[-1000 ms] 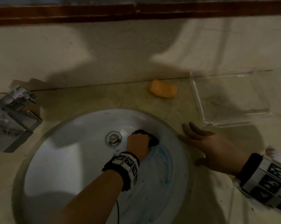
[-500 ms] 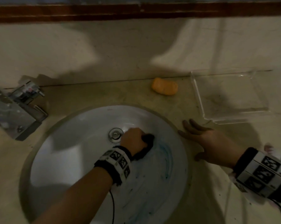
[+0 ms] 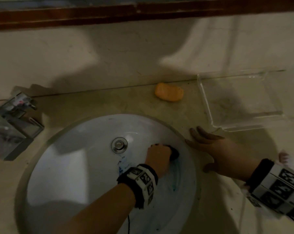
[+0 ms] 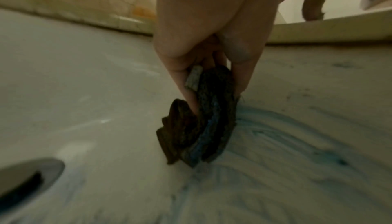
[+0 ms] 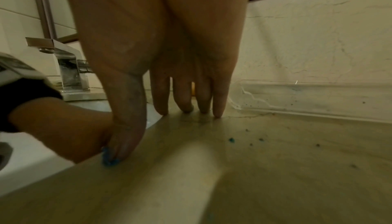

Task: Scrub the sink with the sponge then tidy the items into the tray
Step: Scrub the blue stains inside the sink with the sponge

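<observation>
The white round sink (image 3: pixel 72 166) has blue smears right of its drain (image 3: pixel 119 144). My left hand (image 3: pixel 158 157) is inside the basin and grips a dark, crumpled sponge (image 3: pixel 174 154) against the right wall. In the left wrist view the fingers (image 4: pixel 186 83) pinch the sponge (image 4: pixel 201 127) over blue streaks (image 4: pixel 275 140). My right hand (image 3: pixel 210 146) lies flat on the counter at the sink's right rim, holding nothing; its fingers (image 5: pixel 184 100) are straight. A clear tray (image 3: pixel 210 114) stands empty at the back right. An orange soap bar (image 3: pixel 169 94) lies by the wall.
A chrome tap (image 3: pixel 16 119) stands left of the sink, also in the right wrist view as a tap (image 5: pixel 67 70). The beige counter (image 3: pixel 159 115) carries blue and dark specks (image 5: pixel 231 139). The wall (image 3: pixel 109 56) runs close behind.
My left hand swept the sponge towards the drain, then back right and slightly nearer me along the basin wall. The right hand stayed flat on the counter.
</observation>
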A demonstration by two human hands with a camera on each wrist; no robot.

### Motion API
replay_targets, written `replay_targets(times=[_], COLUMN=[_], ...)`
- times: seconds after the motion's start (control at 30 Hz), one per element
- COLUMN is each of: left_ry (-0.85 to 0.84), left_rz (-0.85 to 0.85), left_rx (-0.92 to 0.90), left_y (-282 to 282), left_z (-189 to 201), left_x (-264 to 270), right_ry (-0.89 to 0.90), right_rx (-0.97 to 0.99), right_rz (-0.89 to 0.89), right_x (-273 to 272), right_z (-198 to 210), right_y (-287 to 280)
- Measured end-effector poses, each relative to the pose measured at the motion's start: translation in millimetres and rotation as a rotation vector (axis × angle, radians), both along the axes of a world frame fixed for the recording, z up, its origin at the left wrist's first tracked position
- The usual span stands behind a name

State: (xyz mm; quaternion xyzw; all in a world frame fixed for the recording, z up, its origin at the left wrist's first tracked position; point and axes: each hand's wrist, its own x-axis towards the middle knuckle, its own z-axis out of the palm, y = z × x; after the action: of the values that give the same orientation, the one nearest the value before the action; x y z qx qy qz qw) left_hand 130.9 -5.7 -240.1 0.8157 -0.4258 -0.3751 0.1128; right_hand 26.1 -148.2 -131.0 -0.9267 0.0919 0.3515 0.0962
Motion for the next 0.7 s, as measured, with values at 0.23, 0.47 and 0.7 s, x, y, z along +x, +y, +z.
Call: replay_targets(times=[0.23, 0.47, 0.7], left_ry=[0.066, 0.068, 0.087], left_rz=[-0.182, 0.379, 0.109], left_rx=[-0.019, -0.281, -0.419], left_y=[21, 9, 6], left_z=[13, 13, 15], left_x=[-3, 37, -21], right_ry=[0.003, -0.017, -0.007], right_rx=[0.006, -0.002, -0.004], right_rz=[-0.007, 0.004, 0.013], right_x=[1, 1, -1], right_z=[4, 1, -2], right_y=[4, 5, 3])
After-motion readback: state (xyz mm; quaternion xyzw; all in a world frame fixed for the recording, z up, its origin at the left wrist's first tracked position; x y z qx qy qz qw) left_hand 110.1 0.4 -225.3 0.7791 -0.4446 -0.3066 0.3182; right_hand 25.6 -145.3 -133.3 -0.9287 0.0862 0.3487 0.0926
